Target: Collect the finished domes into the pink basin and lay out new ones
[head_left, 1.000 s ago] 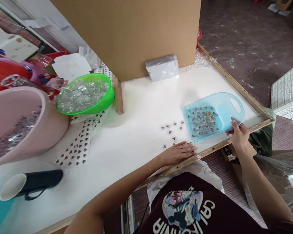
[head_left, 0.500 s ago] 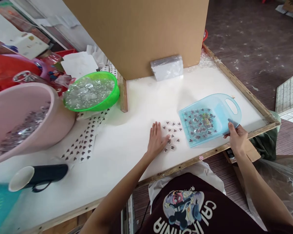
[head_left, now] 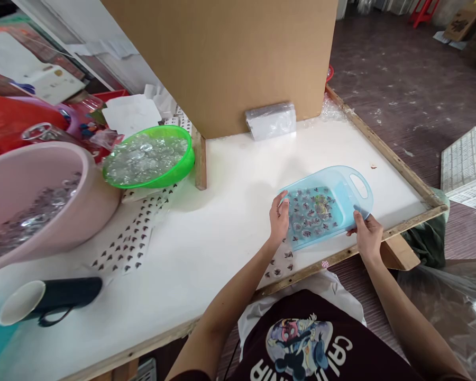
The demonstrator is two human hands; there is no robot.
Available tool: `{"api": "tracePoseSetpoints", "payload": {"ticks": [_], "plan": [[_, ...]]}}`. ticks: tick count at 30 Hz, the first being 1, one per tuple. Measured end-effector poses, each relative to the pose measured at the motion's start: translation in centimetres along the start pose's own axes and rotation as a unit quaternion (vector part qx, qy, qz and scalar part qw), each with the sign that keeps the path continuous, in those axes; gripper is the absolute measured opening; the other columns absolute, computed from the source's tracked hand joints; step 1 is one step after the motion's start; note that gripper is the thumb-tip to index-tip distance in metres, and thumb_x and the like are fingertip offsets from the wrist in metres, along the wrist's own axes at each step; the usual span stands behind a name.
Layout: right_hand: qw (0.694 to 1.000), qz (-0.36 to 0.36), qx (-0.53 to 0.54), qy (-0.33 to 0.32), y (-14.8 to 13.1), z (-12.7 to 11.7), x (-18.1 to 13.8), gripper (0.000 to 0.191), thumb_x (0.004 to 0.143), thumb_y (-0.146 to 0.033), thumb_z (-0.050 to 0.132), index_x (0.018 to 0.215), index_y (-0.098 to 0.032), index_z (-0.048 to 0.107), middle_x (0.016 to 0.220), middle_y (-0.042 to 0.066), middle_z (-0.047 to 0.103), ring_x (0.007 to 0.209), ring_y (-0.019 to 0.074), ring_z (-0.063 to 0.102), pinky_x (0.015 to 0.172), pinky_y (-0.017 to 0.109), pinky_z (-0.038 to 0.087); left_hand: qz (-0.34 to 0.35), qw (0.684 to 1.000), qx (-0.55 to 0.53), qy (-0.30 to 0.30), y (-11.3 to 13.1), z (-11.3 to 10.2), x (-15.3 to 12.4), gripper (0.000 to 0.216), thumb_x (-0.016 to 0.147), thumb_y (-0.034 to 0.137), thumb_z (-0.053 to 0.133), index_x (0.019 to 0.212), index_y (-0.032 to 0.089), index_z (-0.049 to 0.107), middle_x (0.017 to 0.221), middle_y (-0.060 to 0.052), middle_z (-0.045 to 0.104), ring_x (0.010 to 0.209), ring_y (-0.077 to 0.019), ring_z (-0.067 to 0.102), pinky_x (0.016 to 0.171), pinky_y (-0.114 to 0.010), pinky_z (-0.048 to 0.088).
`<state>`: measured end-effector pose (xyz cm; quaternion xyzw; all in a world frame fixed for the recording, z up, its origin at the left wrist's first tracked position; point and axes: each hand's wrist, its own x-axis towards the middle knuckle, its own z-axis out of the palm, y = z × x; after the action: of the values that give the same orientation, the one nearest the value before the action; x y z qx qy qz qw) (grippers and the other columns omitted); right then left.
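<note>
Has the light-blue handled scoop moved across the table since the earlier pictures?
Yes. The light-blue handled scoop has moved left, away from the near right wooden table corner; the gap between them is wider now.

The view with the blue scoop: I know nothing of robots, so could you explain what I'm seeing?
There is no machine here: a person works bare-handed, seen from a camera worn on the head, looking forward and down. The right hand holds a blue scoop by its handle end. The left hand is at the scoop's other end; whether it grips or only touches is hard to tell. Small clear pieces with dark prints lie in the scoop, and a few loose pieces lie on the white table beside it. Further left are a green bowl, a pink tub and a dark mug.
</note>
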<state>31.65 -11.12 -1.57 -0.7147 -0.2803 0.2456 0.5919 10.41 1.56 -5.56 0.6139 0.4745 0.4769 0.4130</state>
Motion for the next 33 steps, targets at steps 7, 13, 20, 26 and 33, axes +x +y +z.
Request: {"api": "tracePoseSetpoints", "payload": {"ticks": [7,13,20,26,33], "plan": [[1.0,0.006,0.028,0.008,0.2,0.7,-0.2,0.049,0.079,-0.064,0.069,0.08,-0.015,0.067,0.046,-0.004,0.055,0.038,0.0156,0.055,0.043,0.027,0.047,0.033,0.994,-0.058,-0.089,2.9,2.9,0.2,0.059,0.097,0.067,0.036,0.127,0.024,0.063,0.118,-0.009,0.071,0.12,-0.029,0.062,0.099,-0.045,0.051],[0.999,-0.009,0.033,-0.002,0.5,-0.5,0.8,0.048,0.081,-0.063,0.068,0.08,-0.015,0.066,0.046,-0.005,0.054,0.038,0.0144,0.053,0.043,0.027,0.047,0.065,0.988,0.038,-0.136,2.7,-3.8,-0.8,0.058,0.099,0.063,0.037,0.139,0.025,0.054,0.144,-0.01,0.057,0.138,-0.0295,0.048,0.115,-0.048,0.036],[0.999,-0.032,-0.019,-0.002,-0.6,-0.9,-0.2,0.046,0.084,-0.061,0.066,0.08,-0.015,0.067,0.046,-0.004,0.055,0.039,0.0137,0.054,0.044,0.025,0.044,-0.04,0.993,0.081,-0.078,0.2,-4.9,-3.7,0.067,0.098,0.066,0.033,0.152,0.026,0.035,0.162,-0.01,0.031,0.152,-0.0279,0.025,0.124,-0.05,0.02],[1.0,-0.013,-0.013,0.003,-0.8,-0.3,-1.3,0.049,0.084,-0.064,0.064,0.086,-0.015,0.069,0.047,-0.003,0.058,0.039,0.0155,0.056,0.044,0.026,0.047,-0.065,0.991,-0.105,0.055,1.2,-1.1,-3.4,0.06,0.098,0.066,0.036,0.142,0.027,0.043,0.153,-0.012,0.045,0.146,-0.0257,0.037,0.12,-0.045,0.029],[1.0,-0.004,0.013,0.024,0.3,-0.4,-0.9,0.052,0.082,-0.065,0.066,0.088,-0.014,0.069,0.046,-0.004,0.055,0.038,0.0152,0.055,0.042,0.027,0.047,-0.079,0.95,-0.297,0.064,1.4,0.4,-2.1,0.063,0.088,0.074,0.048,0.128,0.026,0.052,0.139,-0.013,0.06,0.136,-0.0258,0.051,0.117,-0.044,0.035]]}}
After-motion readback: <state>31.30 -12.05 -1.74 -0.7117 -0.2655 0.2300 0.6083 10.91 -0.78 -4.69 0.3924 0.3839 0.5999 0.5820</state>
